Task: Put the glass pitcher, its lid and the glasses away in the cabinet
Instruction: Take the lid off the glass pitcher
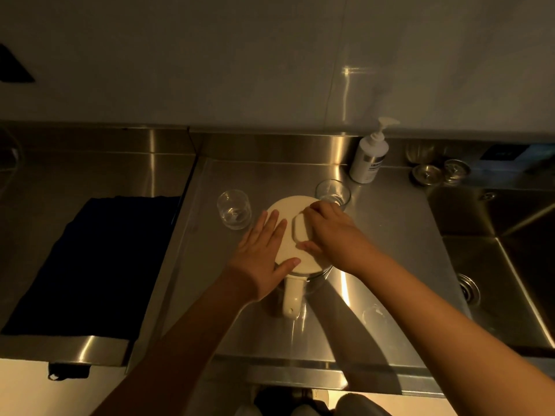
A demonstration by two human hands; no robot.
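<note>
- The left hand (264, 250) lies flat on the round cream plastic lid (292, 232), fingers straight and spread, thumb along the lid's near edge.
- The right hand (330, 232) curls over the lid's raised centre grip, fingers on its far side and thumb on the near side, pinching it.
- The lid sits on top of the clear glass pitcher (318, 273), which stands on the steel draining counter (390, 235), in the middle; its cream handle (292, 298) points toward the person.
- Only a sliver of the pitcher's glass rim shows under the lid, so the body is mostly hidden.
- Two short clear glass tumblers stand upright: one (234, 209) just left of the lid, one (332, 192) just behind the right hand.
- A third glass may sit near the right forearm; too faint to tell.
- Risk, as I judge it: pressing unevenly could tip the pitcher, and the right knuckles could knock the rear tumbler on the slick steel.
- A white pump bottle (369, 157) stands farther back; a dark cloth (90, 259) lies to the left, a sink (510, 265) to the right.
</note>
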